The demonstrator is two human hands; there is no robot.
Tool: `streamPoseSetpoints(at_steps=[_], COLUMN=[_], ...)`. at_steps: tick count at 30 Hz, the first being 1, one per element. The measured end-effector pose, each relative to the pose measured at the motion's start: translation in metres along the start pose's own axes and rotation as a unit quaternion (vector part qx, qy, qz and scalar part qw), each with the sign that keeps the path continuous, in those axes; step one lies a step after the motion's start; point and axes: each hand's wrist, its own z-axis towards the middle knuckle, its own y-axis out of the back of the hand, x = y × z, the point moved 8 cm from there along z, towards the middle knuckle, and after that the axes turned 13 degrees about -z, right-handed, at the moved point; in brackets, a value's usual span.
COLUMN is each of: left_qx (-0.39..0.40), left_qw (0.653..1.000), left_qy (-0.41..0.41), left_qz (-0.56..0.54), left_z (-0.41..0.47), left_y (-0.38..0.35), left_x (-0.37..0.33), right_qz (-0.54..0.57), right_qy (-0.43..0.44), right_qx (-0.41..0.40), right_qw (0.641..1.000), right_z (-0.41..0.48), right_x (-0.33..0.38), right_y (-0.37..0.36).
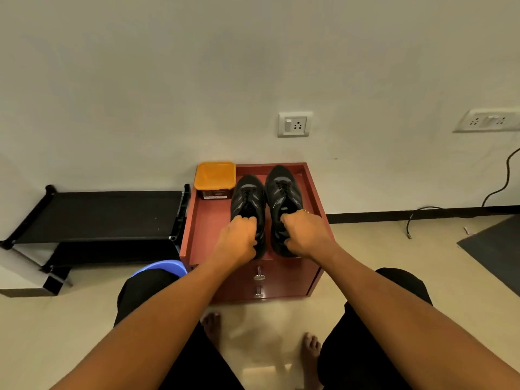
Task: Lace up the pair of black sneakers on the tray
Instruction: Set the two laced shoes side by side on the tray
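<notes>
Head view: left hand [237,239], right hand [305,235] tight round sneakers [282,187] at tray [209,223] front rim.

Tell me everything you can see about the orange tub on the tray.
The tub is squarish, with a rounded orange lid, seemingly plastic, closed over a dark body bearing a label too small to read. It stands upright at the tray's far left corner, left of the left sneaker's toe. Only the tray seems to touch it.
</notes>
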Motion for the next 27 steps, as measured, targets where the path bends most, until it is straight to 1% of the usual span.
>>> streamPoseSetpoints(at_steps=[4,8,11,14,21,27], left_qx=[-0.042,-0.086,-0.122,-0.142,-0.142,-0.143], left_qw=[0.999,0.996,0.991,0.987,0.976,0.97], left_qy=[-0.013,0.002,0.024,0.035,0.119,0.173], left_qz=[0.023,0.031,0.048,0.072,0.116,0.089], left_z=[-0.013,-0.022,-0.032,-0.039,-0.044,-0.041], left_y=[0.049,0.098,0.14,0.17,0.208,0.195], left_x=[0.004,0.03,0.071,0.113,0.235,0.342], right_qz=[-0.015,-0.018,-0.017,-0.008,0.016,0.053], right_qy=[0.025,0.052,0.073,0.089,0.144,0.186], right_qx=[-0.059,-0.099,-0.127,-0.136,-0.123,-0.067], right_qw=[0.998,0.994,0.989,0.987,0.982,0.979], right_z=[0.004,0.02,0.044,0.07,0.138,0.19], right_x=[0.019,0.054,0.094,0.133,0.24,0.327], right_y=[0.062,0.112,0.144,0.161,0.164,0.123])
